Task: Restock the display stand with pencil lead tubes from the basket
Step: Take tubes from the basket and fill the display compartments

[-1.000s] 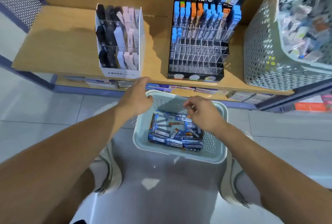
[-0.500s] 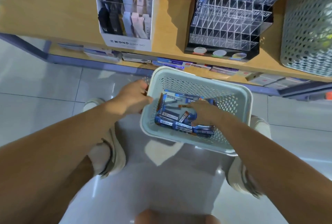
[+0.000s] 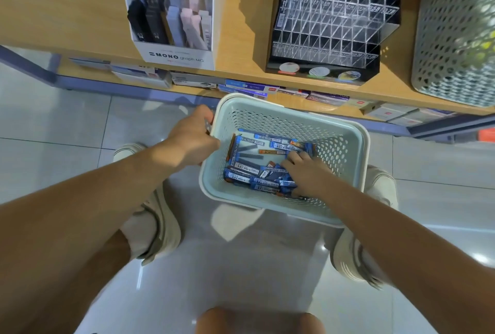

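Note:
A pale green perforated basket (image 3: 356, 143) sits on the floor below the shelf. Several blue and orange pencil lead tubes (image 3: 249, 162) lie in a heap on its bottom. My left hand (image 3: 192, 138) grips the basket's left rim. My right hand (image 3: 308, 170) is down inside the basket, fingers curled among the tubes at the right side; whether it has hold of one is hidden. The clear acrylic display stand (image 3: 329, 28) stands on the wooden shelf above, its front rows of slots empty and lead tubes in the back rows.
A white MONO display box (image 3: 174, 12) of pens stands left of the stand. A large grey perforated basket (image 3: 455, 33) sits at the shelf's right. Boxed stock lines the lower shelf (image 3: 241, 87). My shoes (image 3: 150, 216) flank the basket on the tiled floor.
My view has tilted down toward the floor. My right hand dropped from above the basket into the tubes. My left hand has stayed at the basket's left rim.

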